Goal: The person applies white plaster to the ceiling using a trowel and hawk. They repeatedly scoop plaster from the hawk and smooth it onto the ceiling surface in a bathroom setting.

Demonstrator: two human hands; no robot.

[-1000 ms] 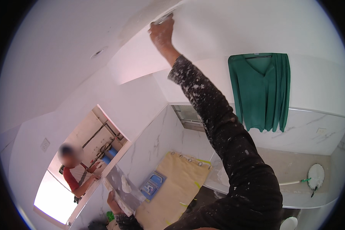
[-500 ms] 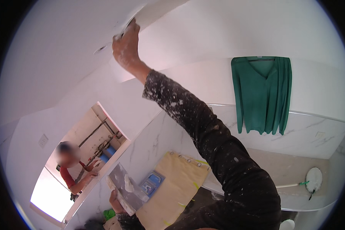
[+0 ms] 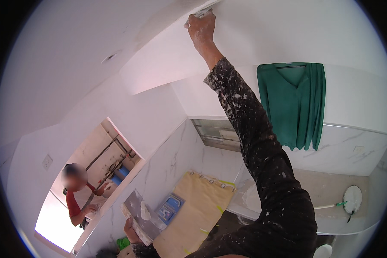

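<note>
At the top, my right hand (image 3: 201,33) is raised to the corner where the ceiling meets the white wall. Its fingers are closed around a putty-smeared putty knife (image 3: 203,13), whose blade is mostly hidden and appears to lie along that edge. Low on the left, my left hand (image 3: 130,232) grips a wide plastering trowel (image 3: 135,201) by its putty-caked edge. A lump of white putty (image 3: 145,210) sits on the grey blade. White spatters cover my dark right sleeve (image 3: 241,116).
A green top (image 3: 292,105) hangs on the right wall. Below are a tan curtain with rings (image 3: 198,202), a blue packaged item (image 3: 171,208) and a round white putty-covered lid or tray (image 3: 352,200). Through an opening at left stands another person (image 3: 75,198). A recessed fitting (image 3: 111,58) marks the ceiling.
My right hand has swept rightward with the putty knife along the ceiling edge, uncovering a wall niche behind the arm. The trowel stays nearly in place. The other person's arms have shifted.
</note>
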